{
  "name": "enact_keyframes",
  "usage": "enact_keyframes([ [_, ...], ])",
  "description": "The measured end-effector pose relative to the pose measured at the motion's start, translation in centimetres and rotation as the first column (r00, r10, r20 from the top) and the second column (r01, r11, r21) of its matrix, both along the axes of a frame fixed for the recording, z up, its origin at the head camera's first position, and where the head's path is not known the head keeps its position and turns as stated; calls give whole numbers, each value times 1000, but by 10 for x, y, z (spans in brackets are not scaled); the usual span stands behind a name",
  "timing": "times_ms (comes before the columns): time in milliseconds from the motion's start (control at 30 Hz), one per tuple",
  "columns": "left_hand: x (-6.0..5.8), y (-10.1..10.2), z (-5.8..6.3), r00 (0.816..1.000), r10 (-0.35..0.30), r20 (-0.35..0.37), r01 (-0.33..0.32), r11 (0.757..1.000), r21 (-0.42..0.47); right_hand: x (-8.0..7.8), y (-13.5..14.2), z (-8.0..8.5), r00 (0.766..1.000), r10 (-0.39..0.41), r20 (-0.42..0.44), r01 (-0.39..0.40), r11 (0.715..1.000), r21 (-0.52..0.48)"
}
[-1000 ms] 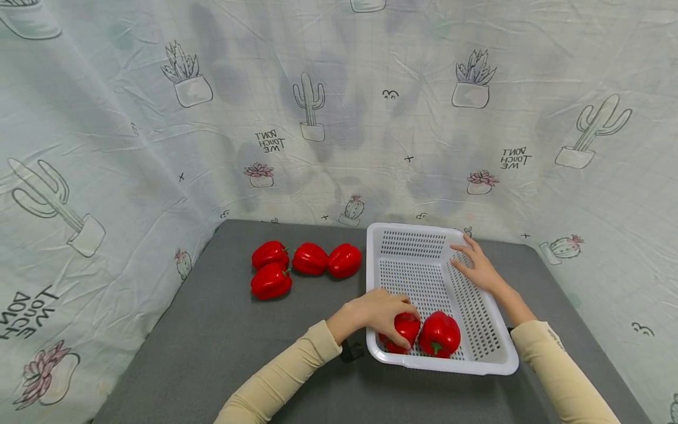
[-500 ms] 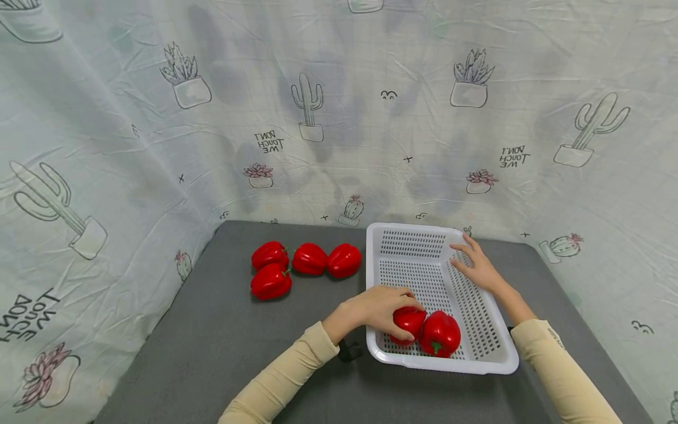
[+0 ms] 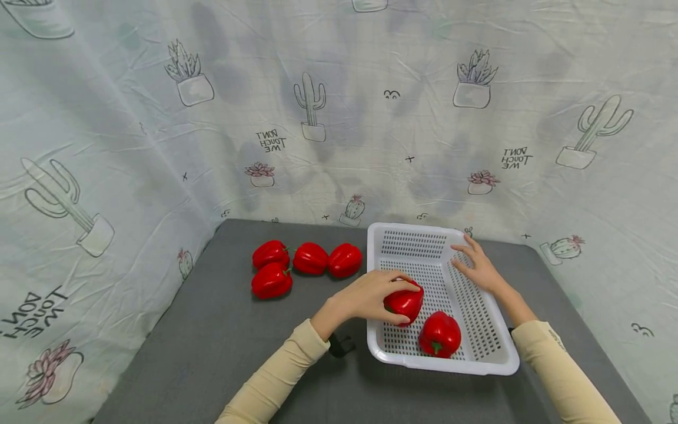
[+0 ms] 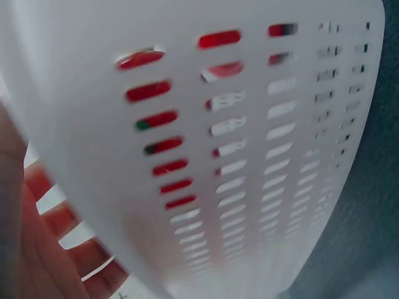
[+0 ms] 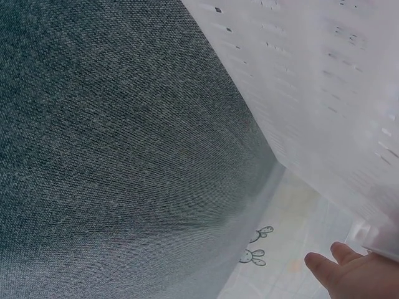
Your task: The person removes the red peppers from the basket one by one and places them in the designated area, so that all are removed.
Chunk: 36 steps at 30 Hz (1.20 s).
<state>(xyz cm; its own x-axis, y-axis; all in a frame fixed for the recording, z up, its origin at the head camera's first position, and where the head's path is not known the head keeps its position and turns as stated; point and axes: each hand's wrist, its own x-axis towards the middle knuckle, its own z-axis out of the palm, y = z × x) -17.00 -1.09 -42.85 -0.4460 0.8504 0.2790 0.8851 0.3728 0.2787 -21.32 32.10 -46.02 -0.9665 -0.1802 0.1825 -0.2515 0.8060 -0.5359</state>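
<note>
My left hand [image 3: 371, 294] holds a red bell pepper [image 3: 406, 304] inside the white plastic basket [image 3: 445, 366], thumb on the near side and fingers over the top. Another red bell pepper [image 3: 440, 334] sits in the basket's near part, its green stem facing me. At the right rim lies my right hand [image 3: 479, 271], its fingers spread and reaching over the edge, gripping no pepper. Through the slots of the basket wall [image 4: 81, 124], the left wrist view shows red pepper and a bit of green. In the right wrist view, the fingertips [image 5: 321, 268] show past the basket's side.
Several red bell peppers lie on the grey table [image 3: 212, 341], left of the basket: a stacked-looking pair [image 3: 271, 280] and two side by side [image 3: 344, 260]. A curtain [image 3: 339, 118] printed with cacti closes off the back and sides.
My left hand has shifted the held pepper away from me and up, apart from the other pepper in the basket. The right hand and the basket have stayed put.
</note>
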Motion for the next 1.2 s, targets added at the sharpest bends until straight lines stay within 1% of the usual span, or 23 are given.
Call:
enact_keyframes([
  [233, -3, -13, 9, 999, 45, -8, -44, 996, 73, 0, -1, -1, 1000, -3, 3, 3, 1000, 14],
  [467, -7, -23, 15, 996, 90, -23, -85, 985, 149, 1, -1, 0, 1000, 4, 11, -4, 1000, 22],
  [600, -11, -30, 17, 993, 117, -11, -114, 979, 168, 0, -1, 1, 1000, 4, 6, -4, 1000, 24],
  [733, -14, -39, 19, 990, 142, 16, -143, 971, 192, 0, -1, 2, 1000, 2, 8, -2, 1000, 24],
  [1000, -17, -57, 20, 978, 199, 59, -207, 952, 227, 1, -1, 3, 1000, -4, 15, 3, 1000, 24],
  [1200, -19, -70, 18, 968, 240, 72, -250, 943, 218, 2, -1, 3, 1000, -6, 13, 6, 1000, 16],
])
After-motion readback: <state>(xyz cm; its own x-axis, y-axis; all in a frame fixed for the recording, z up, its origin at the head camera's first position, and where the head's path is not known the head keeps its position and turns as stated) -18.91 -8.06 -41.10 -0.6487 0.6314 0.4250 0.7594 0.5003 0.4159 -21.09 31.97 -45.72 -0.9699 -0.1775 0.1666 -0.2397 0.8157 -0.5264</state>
